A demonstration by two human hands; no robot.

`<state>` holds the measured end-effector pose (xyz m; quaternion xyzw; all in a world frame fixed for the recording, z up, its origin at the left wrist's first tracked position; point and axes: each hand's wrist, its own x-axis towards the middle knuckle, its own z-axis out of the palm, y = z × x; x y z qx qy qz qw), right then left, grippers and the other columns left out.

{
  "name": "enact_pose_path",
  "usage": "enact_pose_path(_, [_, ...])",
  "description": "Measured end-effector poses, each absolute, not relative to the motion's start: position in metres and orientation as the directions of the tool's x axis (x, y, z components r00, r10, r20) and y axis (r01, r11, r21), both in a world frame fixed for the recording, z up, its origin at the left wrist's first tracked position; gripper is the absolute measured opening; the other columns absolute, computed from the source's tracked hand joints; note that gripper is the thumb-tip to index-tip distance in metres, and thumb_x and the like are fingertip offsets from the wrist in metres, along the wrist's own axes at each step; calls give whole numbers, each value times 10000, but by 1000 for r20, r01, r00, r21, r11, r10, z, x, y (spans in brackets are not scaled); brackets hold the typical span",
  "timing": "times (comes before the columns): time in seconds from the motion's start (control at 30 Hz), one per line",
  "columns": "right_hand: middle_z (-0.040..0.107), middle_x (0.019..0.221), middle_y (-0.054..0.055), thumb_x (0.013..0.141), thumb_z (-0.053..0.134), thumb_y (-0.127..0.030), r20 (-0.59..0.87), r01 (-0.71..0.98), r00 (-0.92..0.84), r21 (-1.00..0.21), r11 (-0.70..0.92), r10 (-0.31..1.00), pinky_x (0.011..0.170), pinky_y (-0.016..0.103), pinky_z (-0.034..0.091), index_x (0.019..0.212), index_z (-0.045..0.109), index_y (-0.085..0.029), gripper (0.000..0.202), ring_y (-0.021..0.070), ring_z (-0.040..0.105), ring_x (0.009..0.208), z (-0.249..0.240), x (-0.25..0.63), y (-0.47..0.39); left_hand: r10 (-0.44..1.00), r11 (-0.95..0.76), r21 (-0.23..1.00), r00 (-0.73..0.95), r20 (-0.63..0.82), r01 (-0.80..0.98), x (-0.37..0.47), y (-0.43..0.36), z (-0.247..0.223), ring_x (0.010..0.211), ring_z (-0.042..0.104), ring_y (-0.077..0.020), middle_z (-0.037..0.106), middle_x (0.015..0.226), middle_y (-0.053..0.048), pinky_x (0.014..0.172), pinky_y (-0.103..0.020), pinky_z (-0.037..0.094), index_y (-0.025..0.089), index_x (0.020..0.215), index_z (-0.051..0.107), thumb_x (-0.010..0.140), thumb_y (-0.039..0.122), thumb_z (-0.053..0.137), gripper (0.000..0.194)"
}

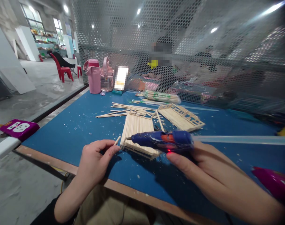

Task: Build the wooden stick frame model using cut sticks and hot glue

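Observation:
My right hand (203, 168) grips a blue hot glue gun (147, 139), its small light glowing red and a long clear glue stick (240, 139) running out of its back. The nozzle is over the left near part of a panel of pale wooden sticks (139, 126), set side by side; whether it touches cannot be made out. My left hand (99, 156) pinches a short wooden stick (117, 140) between thumb and finger, close to the panel's near left corner. Loose sticks (119, 108) lie behind the panel.
A second stick-built piece (181, 117) with an openwork side lies back right. Bagged sticks (162, 96), a pink flask (94, 76) and a pink-lidded bottle (106, 76) stand or lie near the perforated metal screen (123, 31). Crumbs dot the blue tabletop (72, 125).

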<state>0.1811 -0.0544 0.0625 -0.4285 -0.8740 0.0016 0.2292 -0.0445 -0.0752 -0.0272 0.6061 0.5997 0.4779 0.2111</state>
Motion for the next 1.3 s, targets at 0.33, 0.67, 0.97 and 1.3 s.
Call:
enact_pose_path(0.33, [705,755,46,827,398,-499,416,745,-502,-237,624,758,563,347,566,813,679,-251,375,227,660,672,64,181,-52,917,-214,825,-184,354,523,-44,-75,-27,744,680,-185,735,808,-18,661,-289,548,227,814,718,770,319,606,152])
enact_pose_path(0.67, [527,472,-9,838,395,-500,481,621,-238,-593,513,844,420,254,436,654,506,-235,341,131,501,416,69,219,-32,908,-225,821,-193,372,524,-44,-74,-29,750,685,-183,737,810,-21,683,-290,556,220,806,720,753,308,617,145])
enact_pose_path(0.97, [593,1058,211,844,362,-303,415,993,80,-110,-37,907,664,372,418,1149,380,-110,361,289,614,801,56,278,76,883,-267,791,-189,430,550,-44,-74,-33,716,688,-187,738,776,-12,643,-276,556,239,775,722,738,321,617,138])
enact_pose_path(1.3, [587,1040,194,824,376,-260,327,984,69,132,-118,942,659,380,423,995,550,-105,289,333,565,937,29,267,98,699,-539,453,77,711,710,-43,-75,-28,669,589,-130,702,733,7,682,-282,448,232,848,690,801,272,593,115])
